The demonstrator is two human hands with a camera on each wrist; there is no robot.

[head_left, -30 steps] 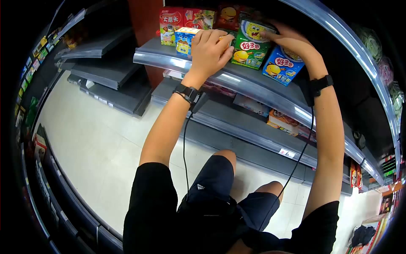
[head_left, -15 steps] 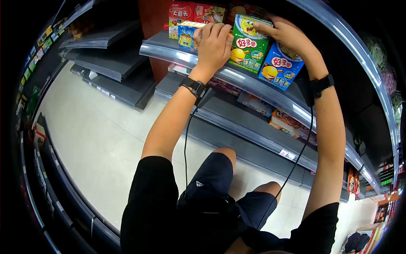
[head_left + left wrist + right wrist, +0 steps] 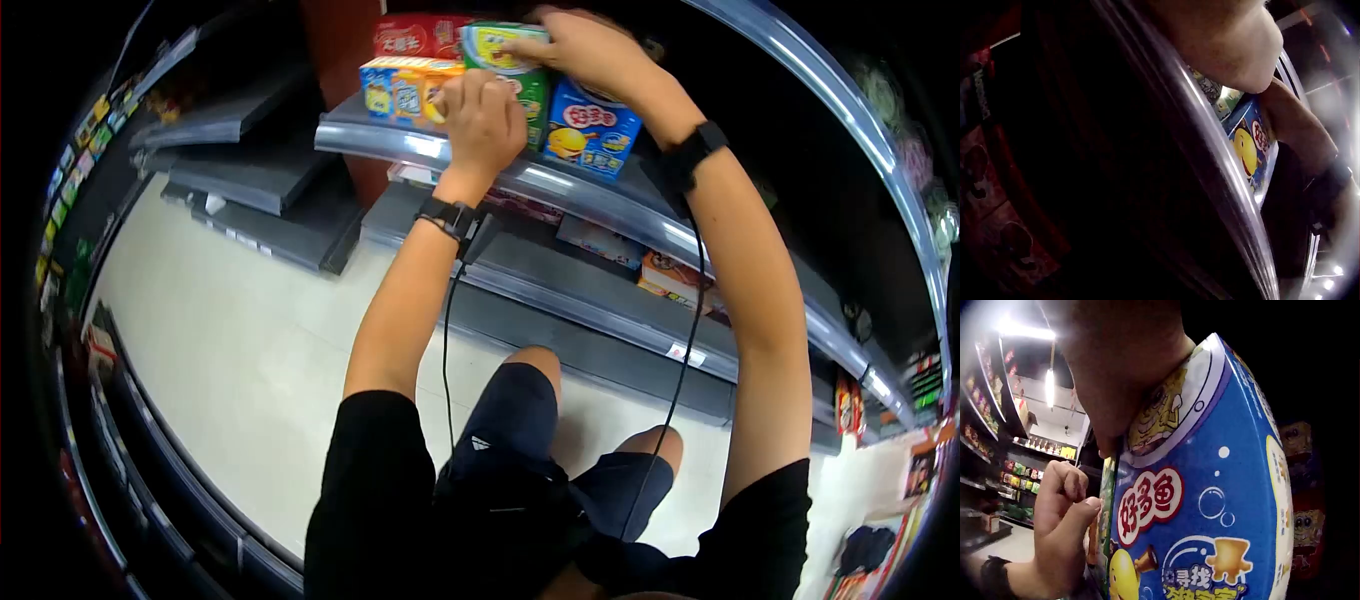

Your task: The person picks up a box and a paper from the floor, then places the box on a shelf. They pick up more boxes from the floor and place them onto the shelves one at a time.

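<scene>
In the head view my right hand [image 3: 605,62] grips the top of a green snack box [image 3: 535,108], thumb across its cartoon front and fingers behind. A blue snack box [image 3: 590,135] stands against its right side, under that hand; the right wrist view shows the blue box's front [image 3: 1191,506] up close. My left hand [image 3: 485,128] is in front of the green box with curled fingers, its knuckles right at the end of a small blue-and-orange box [image 3: 405,92]. In the right wrist view this left hand [image 3: 1063,531] looks like a loose fist, with nothing visible inside.
Red boxes [image 3: 415,38] stand behind the small box. A clear plastic strip [image 3: 430,145] edges the shelf. Lower shelves [image 3: 540,265] hold more boxes, and an orange box [image 3: 675,280] lies there. Cables [image 3: 690,350] hang from both wrists.
The green and blue boxes have slid left along the shelf with my right hand. My left fingers have curled in, and more of the small box's orange side shows.
</scene>
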